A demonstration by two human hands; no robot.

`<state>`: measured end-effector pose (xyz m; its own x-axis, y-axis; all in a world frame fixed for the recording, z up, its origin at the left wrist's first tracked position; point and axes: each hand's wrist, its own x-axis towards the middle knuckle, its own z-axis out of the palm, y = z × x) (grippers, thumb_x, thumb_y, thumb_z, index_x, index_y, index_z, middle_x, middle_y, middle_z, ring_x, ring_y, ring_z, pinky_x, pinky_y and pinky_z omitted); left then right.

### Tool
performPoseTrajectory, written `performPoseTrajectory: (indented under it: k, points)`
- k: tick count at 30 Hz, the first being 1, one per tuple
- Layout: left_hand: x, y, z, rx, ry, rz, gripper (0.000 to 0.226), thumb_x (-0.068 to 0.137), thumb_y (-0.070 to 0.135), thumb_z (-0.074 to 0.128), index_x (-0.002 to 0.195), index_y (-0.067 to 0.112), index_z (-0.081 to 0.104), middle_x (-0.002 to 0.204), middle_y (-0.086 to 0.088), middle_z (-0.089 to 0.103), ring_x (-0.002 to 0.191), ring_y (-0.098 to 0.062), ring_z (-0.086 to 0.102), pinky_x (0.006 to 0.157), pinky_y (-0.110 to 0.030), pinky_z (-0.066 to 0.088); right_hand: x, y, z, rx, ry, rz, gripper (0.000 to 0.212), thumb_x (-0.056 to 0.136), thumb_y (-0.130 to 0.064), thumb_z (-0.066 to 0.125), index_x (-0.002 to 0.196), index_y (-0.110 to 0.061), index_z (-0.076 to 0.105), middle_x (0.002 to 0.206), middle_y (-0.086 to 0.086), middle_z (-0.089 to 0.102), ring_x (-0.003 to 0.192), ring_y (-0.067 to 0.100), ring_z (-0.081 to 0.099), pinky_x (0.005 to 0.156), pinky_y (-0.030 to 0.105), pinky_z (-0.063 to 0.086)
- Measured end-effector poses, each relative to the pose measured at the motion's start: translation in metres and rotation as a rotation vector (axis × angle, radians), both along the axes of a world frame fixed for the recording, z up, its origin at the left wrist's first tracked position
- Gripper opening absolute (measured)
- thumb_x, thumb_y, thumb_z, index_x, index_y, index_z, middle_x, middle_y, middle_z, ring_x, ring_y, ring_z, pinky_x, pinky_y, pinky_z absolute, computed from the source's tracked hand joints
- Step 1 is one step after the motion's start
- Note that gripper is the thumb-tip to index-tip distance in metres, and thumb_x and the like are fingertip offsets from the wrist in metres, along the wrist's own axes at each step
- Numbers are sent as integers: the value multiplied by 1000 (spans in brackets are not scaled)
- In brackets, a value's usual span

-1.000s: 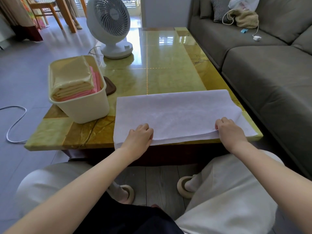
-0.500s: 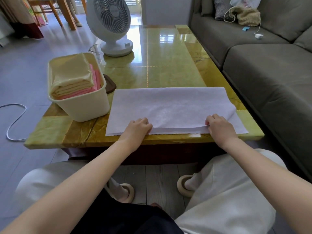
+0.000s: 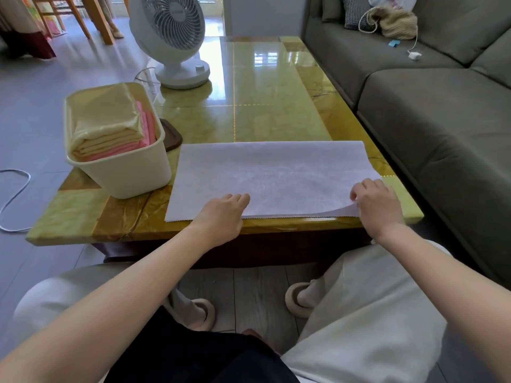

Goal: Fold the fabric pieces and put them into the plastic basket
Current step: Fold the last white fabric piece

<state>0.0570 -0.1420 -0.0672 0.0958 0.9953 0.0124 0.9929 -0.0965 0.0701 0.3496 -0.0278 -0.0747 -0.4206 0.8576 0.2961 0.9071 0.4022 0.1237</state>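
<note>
A white fabric lies spread flat on the near part of the green table. My left hand sits on its near edge, left of the middle, fingers curled on the cloth. My right hand pinches the near right corner, which is lifted slightly off the table. The cream plastic basket stands at the table's near left, just left of the fabric. It holds folded cream fabric and folded pink fabric.
A white fan stands at the table's far left, its cord running behind the basket. A dark brown mat pokes out behind the basket. A grey sofa runs along the right. A white cable lies on the floor.
The white fabric has slid left and fully onto the table, where it overhung the near edge before. My right hand now lifts the near right corner.
</note>
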Motion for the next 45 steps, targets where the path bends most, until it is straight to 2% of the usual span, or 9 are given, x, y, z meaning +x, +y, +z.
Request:
performPoseTrajectory:
  k: [6,10,15,20,25,32,36,40,45]
  points:
    - [9,13,-1,-37,133,-70,42,98,46,31,133,24,38,112,-2,55,98,-21,55,76,-34,51,15,12,19,62,-16,-14,26,65,17,63,80,-4,61,78,16,60,75,35,53,66,39,42]
    - [13,15,0,22,141,-83,33,100,40,32,125,22,44,107,-1,55,91,-20,58,70,-31,51,30,8,28,72,-90,-24,22,71,13,61,83,-4,62,82,15,61,80,33,52,71,39,42]
    - [19,16,-4,71,158,-120,22,101,27,35,112,17,50,102,-1,55,83,-20,58,68,-27,40,41,0,5,-152,-220,-134,22,86,-1,52,101,-17,56,105,4,57,99,22,50,84,28,39]
    - [20,15,-5,89,266,-149,22,100,22,36,116,11,48,112,-4,49,94,-20,53,75,-31,44,43,-1,0,-203,-206,-145,32,74,-6,71,98,-13,52,101,5,54,93,21,49,79,28,45]
    - [22,13,-8,57,310,-168,24,99,19,36,119,8,45,116,-7,46,100,-22,49,76,-32,44,43,-7,-3,-186,-179,-162,24,79,4,56,96,-11,50,97,7,52,85,21,44,67,27,40]
    - [15,16,1,-34,61,-159,31,102,33,28,114,14,50,114,-3,47,101,-20,48,82,-32,42,35,-7,8,-291,-168,-217,21,85,0,44,101,-12,50,99,6,56,81,22,47,62,30,39]
    - [11,33,8,-75,-166,-17,25,101,24,36,118,13,51,119,-5,46,98,-22,52,81,-30,44,2,0,21,-322,28,-101,31,89,1,40,113,-11,56,113,6,55,99,24,54,74,31,44]
    - [2,60,7,-59,-70,56,34,101,23,35,133,16,43,138,-6,38,125,-24,40,101,-37,34,-56,14,19,-426,163,105,40,92,-1,40,130,-9,48,132,7,48,121,25,47,94,32,41]
    - [-5,97,5,-102,-38,93,40,101,24,34,141,17,34,148,-8,27,135,-27,30,104,-40,31,-116,37,8,-496,190,206,45,94,-3,38,138,-7,39,141,9,41,131,26,38,109,34,33]
